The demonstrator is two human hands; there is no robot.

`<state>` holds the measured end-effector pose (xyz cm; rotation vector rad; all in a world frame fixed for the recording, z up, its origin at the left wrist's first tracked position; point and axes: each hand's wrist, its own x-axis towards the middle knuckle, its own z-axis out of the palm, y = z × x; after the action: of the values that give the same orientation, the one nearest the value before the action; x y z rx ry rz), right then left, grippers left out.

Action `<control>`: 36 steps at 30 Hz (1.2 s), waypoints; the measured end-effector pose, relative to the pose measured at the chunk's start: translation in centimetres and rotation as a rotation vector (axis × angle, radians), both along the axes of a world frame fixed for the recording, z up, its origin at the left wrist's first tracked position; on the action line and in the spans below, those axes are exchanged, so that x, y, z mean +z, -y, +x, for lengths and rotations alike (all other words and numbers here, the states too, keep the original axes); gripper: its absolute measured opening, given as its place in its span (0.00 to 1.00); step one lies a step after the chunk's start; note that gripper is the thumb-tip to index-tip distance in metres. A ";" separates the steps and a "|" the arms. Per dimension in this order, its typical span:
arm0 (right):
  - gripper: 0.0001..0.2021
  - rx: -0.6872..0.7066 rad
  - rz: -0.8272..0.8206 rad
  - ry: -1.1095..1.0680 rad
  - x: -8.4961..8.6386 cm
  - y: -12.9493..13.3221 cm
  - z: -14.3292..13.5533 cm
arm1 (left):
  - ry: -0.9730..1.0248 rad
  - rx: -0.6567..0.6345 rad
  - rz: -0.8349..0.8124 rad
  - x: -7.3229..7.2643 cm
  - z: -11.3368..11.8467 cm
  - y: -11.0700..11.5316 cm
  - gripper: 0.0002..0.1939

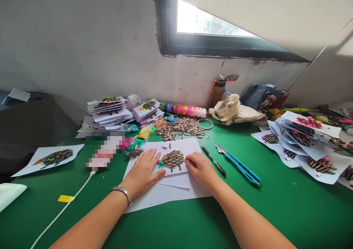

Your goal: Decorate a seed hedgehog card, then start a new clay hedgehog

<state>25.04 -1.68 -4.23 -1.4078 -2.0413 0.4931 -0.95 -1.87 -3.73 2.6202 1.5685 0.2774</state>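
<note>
A small white card bears a bird-like picture made of striped sunflower seeds (173, 158), with a green clay head at its left end. Loose white paper (176, 194) lies under the card. My left hand (145, 170) rests flat on the paper at the picture's left side, fingers stretched out and thumb below the green head. At the picture's right end, my right hand (202, 170) has thumb and fingertips pinched together against the card; whatever they hold is too small to make out. Two loose seeds (170, 145) lie above the picture.
Behind the paper are a sunflower seed heap (182, 127), a tape roll (204, 124), and clay packets (146, 132). A pen (213, 160) and blue cutter (242, 168) lie right. Stacked picture cards (110, 116) stand left, more cards (303, 138) right. A white cable (66, 205) crosses the left.
</note>
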 end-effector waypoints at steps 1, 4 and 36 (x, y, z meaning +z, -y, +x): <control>0.07 0.006 -0.002 -0.003 0.1 0.0 0.1 | -0.010 0.001 -0.006 0.0 0.0 0.0 0.34; 0.07 0.014 -0.017 -0.018 0.2 0.1 0.3 | -0.037 0.005 -0.017 0.1 0.1 0.0 0.34; 0.10 -0.020 -0.006 0.019 0.7 -0.6 0.1 | 0.049 -0.028 0.039 -0.2 -0.1 0.2 0.29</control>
<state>25.15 -1.06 -3.53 -1.4406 -2.0407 0.4792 -1.04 -2.11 -3.92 2.6414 1.5250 0.3712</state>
